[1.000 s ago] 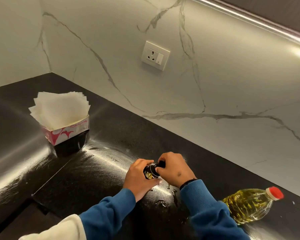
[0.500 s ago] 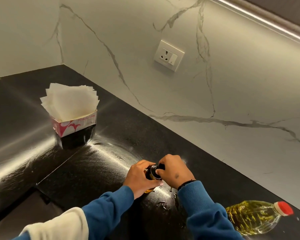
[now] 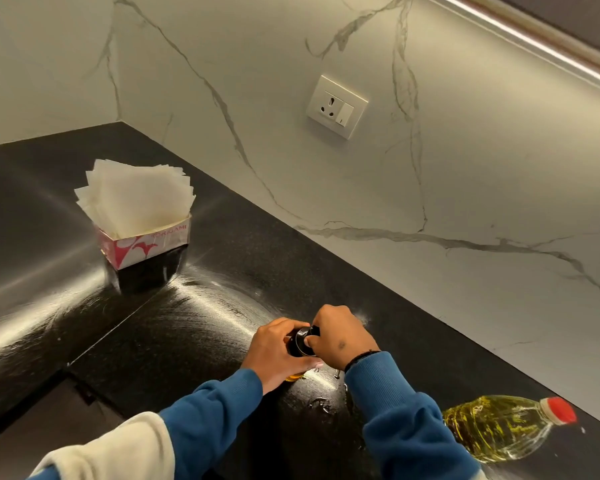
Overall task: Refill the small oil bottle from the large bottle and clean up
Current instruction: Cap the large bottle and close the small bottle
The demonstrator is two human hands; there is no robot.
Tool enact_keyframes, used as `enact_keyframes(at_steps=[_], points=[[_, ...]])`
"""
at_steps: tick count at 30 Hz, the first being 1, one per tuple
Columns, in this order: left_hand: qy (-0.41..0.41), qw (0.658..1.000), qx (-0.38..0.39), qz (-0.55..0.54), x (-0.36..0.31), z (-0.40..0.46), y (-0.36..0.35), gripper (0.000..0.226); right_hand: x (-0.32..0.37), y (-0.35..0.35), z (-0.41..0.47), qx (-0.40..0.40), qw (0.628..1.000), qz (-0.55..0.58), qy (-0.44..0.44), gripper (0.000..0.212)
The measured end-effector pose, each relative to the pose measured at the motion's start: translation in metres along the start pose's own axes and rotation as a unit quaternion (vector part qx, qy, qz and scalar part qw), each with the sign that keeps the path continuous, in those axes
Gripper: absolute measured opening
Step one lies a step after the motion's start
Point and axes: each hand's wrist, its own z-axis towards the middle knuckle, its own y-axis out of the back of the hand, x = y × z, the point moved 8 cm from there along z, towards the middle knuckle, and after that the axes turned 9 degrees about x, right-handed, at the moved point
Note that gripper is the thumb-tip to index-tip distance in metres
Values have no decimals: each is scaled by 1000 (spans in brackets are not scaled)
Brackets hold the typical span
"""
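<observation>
Capping step, lower centre: left hand (image 3: 277,351) grips small oil bottle (image 3: 296,375), right hand (image 3: 340,341) pinches cap (image 3: 303,339); next prob. napkins (image 3: 135,195) for spill.

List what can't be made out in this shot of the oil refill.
All in the head view:
- Small oil bottle: body and fill level hidden by the left hand and right hand; only the black top and an amber sliver show.
- Cap seating: covered by the right hand's fingers.
- Large bottle: its base is hidden behind the right sleeve.
- Napkin box: lettering too small to read surely.
- Wet marks on the counter: oil or water, unclear.
</observation>
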Motion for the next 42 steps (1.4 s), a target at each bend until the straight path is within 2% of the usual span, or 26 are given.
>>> enact_keyframes(at_steps=[10,17,25,30,36,40,42], points=[[-7,1000,4,9,-4,-3,2,88,-4,-3,3,-3,1000,2,-11,22],[-5,1000,11,21,-5,-3,2,89,-4,-4,6,-11,1000,-3,-7,22],[-13,999,10,29,-7,-2,3,87,-5,-10,7,-34,999,-22,-7,30],[-9,1000,8,20,-4,-2,4,80,-9,-6,1,-57,996,-64,-17,43],[7,1000,13,7,1,0,3,78,-2,3,3,-5,996,-40,83,29],[6,1000,12,12,2,0,2,79,-4,2,7,-9,997,-44,68,22],[7,1000,10,10,2,0,3,79,-8,1,8,-21,998,-24,55,28]])
